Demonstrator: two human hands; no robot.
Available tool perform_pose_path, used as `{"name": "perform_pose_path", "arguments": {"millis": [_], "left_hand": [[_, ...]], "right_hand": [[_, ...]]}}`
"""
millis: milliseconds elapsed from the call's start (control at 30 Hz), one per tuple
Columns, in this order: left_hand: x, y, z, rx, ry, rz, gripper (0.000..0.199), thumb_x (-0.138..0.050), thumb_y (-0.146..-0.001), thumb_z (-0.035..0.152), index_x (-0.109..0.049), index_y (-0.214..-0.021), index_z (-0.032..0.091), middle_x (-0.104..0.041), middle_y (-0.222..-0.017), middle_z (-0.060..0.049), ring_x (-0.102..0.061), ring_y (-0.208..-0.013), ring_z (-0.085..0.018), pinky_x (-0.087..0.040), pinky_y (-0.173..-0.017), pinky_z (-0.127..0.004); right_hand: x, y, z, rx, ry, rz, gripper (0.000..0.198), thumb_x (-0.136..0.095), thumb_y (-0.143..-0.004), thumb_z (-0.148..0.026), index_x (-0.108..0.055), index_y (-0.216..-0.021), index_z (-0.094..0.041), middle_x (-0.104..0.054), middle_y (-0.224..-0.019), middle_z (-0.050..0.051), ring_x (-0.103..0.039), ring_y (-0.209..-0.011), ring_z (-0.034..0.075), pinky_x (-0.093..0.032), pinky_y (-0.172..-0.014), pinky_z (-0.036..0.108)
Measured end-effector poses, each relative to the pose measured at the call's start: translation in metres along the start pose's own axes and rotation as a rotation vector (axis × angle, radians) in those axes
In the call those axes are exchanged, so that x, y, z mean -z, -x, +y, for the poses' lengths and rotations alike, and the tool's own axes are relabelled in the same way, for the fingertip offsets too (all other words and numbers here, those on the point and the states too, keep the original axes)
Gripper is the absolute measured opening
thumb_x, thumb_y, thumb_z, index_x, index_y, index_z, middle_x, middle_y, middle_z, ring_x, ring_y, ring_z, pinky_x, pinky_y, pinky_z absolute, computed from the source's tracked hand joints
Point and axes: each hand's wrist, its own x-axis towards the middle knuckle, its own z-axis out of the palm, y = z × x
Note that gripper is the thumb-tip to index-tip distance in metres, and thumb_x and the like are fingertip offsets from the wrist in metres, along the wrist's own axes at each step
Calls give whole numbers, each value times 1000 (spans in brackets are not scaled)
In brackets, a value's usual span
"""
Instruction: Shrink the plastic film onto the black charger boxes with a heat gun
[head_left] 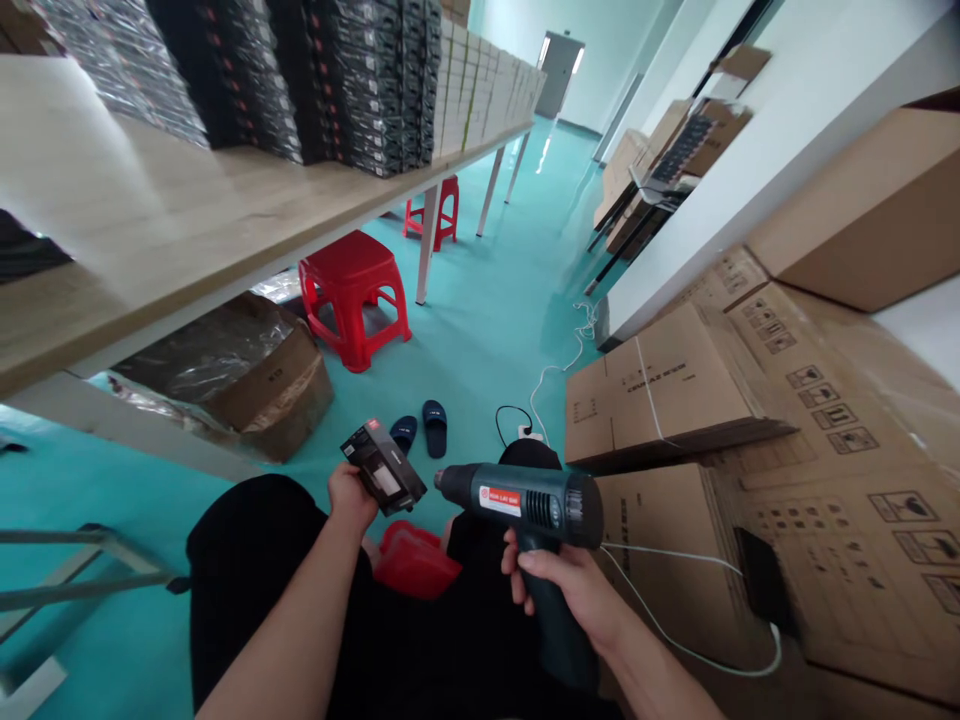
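Note:
My left hand [352, 498] is closed on the left end of a small black box [385, 468] with a red corner and a pale label. In my right hand [559, 575] is a dark green heat gun [525, 498], its handle wrapped by my fingers. The gun's nozzle points left toward the box, with a small gap between them. Below the box, a red plastic thing [414, 560] shows between my legs; part of it is hidden by my dark clothes.
On the left, a wooden-topped table [225, 215] bears stacks of wrapped black packs [360, 90]. Beneath it are a red stool [354, 300] and an open carton [281, 390]. Slippers [435, 428] lie ahead. Cardboard boxes [667, 380] and a white cable [538, 385] are to the right.

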Motion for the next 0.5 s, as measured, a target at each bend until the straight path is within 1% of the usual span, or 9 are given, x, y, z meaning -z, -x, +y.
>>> {"name": "perform_pose_path", "arguments": {"millis": [67,133,200,267,300,400,433,500], "left_hand": [[0,-2,-1,0,-11,5,23,-43,-56,20,-56,-75,15,-59,-63,-6,-60,-57,-22,-52,-59,-36],[0,-3,-1,-5,-13,15,22,-44,-58,21,-57,-75,15,-59,-62,-6,-60,-56,-22,-51,-58,-36],[0,-3,-2,14,-11,28,21,-44,-60,21,-57,-75,15,-59,-61,-6,-59,-55,-22,-51,-58,-36],[1,-3,-3,71,-20,29,21,-45,-61,22,-57,-76,15,-58,-60,-6,-60,-55,-23,-52,-58,-38],[2,-2,-4,110,-37,27,21,-46,-61,22,-57,-77,15,-58,-59,-6,-60,-55,-23,-52,-59,-39],[4,-3,-7,220,-128,2,19,-47,-61,22,-57,-76,15,-57,-55,-6,-62,-56,-26,-53,-59,-42],[5,-4,-8,249,-166,-15,19,-47,-60,22,-57,-75,15,-57,-55,-6,-62,-56,-26,-53,-57,-42],[5,-4,-10,294,-224,-55,19,-48,-60,22,-57,-75,15,-58,-55,-7,-62,-55,-27,-53,-55,-42]], "right_hand": [[0,1,1,-59,11,-56,26,-60,-76,-23,-64,-100,-13,-67,-84,9,-61,-60,16,-45,-52,27],[-1,2,2,-72,18,-91,28,-61,-75,-23,-65,-101,-13,-67,-86,10,-61,-61,16,-45,-53,27],[-1,1,3,-20,24,-18,28,-62,-75,-24,-65,-101,-15,-66,-87,9,-60,-63,16,-46,-54,28],[1,1,2,9,23,55,26,-61,-76,-25,-64,-100,-15,-66,-86,8,-60,-62,16,-46,-54,28],[3,2,2,-4,18,50,26,-60,-76,-25,-64,-100,-15,-66,-84,8,-60,-61,16,-45,-52,28],[7,8,1,-68,-9,-78,28,-58,-76,-25,-63,-101,-12,-66,-84,10,-61,-59,17,-44,-49,26],[7,9,1,-63,-21,-100,29,-58,-76,-24,-63,-102,-12,-66,-84,11,-61,-60,17,-44,-49,26],[4,9,1,-15,-52,-83,29,-57,-76,-23,-63,-103,-12,-66,-85,11,-61,-60,17,-44,-50,26]]}}
